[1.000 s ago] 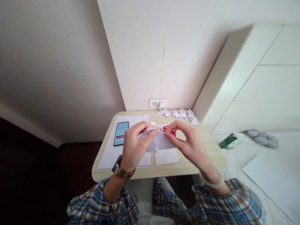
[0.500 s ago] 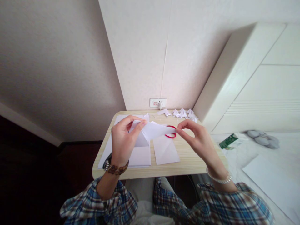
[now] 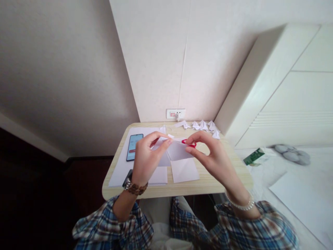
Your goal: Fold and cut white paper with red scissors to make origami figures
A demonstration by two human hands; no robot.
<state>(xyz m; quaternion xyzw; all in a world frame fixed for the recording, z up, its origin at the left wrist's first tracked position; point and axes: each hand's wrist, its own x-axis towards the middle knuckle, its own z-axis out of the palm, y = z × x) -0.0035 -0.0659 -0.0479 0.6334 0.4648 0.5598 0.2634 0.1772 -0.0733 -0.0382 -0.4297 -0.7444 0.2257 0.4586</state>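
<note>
Both my hands hold one small white paper sheet (image 3: pixel 177 152) up above the small wooden table (image 3: pixel 208 182). My left hand (image 3: pixel 147 159) pinches its left edge between thumb and fingers. My right hand (image 3: pixel 212 158) pinches its right edge. Red scissors (image 3: pixel 187 142) lie on the table just behind the paper, partly hidden by it. Under my hands lie white paper squares (image 3: pixel 185 170) and a larger white sheet (image 3: pixel 122 166).
A phone (image 3: pixel 134 147) with a lit screen lies on the large sheet at left. Several small folded paper shapes (image 3: pixel 204 126) line the table's back edge below a wall socket (image 3: pixel 176 113). A white bed with a green packet (image 3: pixel 253 156) and a paper sheet (image 3: pixel 304 205) is at right.
My hands spread apart and opened the paper out wide, then came back together; the sheet is now held narrower in front of the scissors. The phone is uncovered again.
</note>
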